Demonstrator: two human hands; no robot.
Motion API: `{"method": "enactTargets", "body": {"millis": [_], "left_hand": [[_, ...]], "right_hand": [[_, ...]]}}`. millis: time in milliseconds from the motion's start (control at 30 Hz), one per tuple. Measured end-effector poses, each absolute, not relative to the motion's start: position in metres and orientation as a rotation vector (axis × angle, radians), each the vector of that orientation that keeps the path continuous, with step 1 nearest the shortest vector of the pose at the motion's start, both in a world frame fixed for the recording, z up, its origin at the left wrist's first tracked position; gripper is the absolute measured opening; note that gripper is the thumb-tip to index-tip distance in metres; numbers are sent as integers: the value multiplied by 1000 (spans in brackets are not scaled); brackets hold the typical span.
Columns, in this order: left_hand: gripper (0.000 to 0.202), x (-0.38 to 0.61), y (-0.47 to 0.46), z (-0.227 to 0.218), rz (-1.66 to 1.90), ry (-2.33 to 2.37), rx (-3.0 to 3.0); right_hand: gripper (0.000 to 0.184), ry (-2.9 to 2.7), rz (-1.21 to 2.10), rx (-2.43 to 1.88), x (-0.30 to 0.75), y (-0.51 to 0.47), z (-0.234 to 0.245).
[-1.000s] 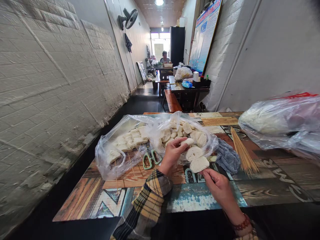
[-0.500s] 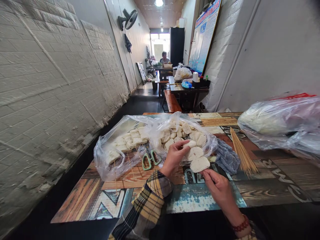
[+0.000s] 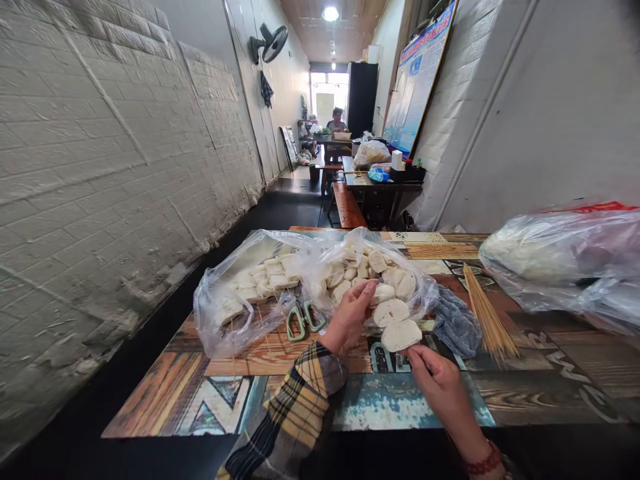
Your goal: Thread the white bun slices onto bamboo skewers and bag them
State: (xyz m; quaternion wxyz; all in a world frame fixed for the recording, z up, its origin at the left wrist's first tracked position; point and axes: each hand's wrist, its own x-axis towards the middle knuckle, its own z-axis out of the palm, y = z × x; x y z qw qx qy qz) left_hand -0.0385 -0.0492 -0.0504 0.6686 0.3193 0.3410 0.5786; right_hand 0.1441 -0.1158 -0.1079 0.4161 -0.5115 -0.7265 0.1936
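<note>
My right hand (image 3: pixel 437 377) is closed in a pinch at the lower edge of a row of round white slices, like bread or bun, lined up as on a skewer; the stick itself is mostly hidden. The nearest slice (image 3: pixel 401 335) faces me flat, with a second slice (image 3: pixel 391 313) behind it. My left hand (image 3: pixel 351 312) pinches at the farthest slice (image 3: pixel 383 294) of the row. Beyond both hands lies a clear plastic bag (image 3: pixel 425 288) full of similar pieces. Green-handled scissors (image 3: pixel 296 325) rest left of my left hand.
Another plastic bag (image 3: pixel 207 327) holds rows of skewered white pieces at left. A grey cloth (image 3: pixel 456 323) and a bundle of bamboo skewers (image 3: pixel 487 317) lie right of my hands. A large filled bag (image 3: pixel 560 250) sits far right. Another person (image 3: pixel 337 122) sits at a back table.
The view has shifted slightly, so the scene sits a little lower and further right. Both hands keep their hold on the row; my left fingertips have moved back a little from the farthest slice.
</note>
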Motion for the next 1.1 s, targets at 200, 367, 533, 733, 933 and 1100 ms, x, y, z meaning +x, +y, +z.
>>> {"method": "enactTargets", "body": {"millis": [200, 367, 533, 733, 933, 1100], "left_hand": [[48, -34, -49, -57, 1267, 760, 739], [49, -37, -46, -59, 1314, 805, 683], [53, -41, -45, -55, 1379, 846, 629], [49, -40, -46, -53, 1351, 797, 647], [45, -39, -47, -52, 1345, 763, 630], [45, -39, -49, -52, 1330, 764, 652]], "right_hand": [[41, -1828, 491, -1329, 143, -115, -110], [37, -1804, 543, -1305, 142, -115, -111], [39, -1827, 553, -1305, 141, -115, -109], [37, -1808, 482, -1284, 142, -115, -114], [36, -1810, 487, -1294, 144, -115, -115], [39, -1801, 480, -1307, 142, -115, -114]]}}
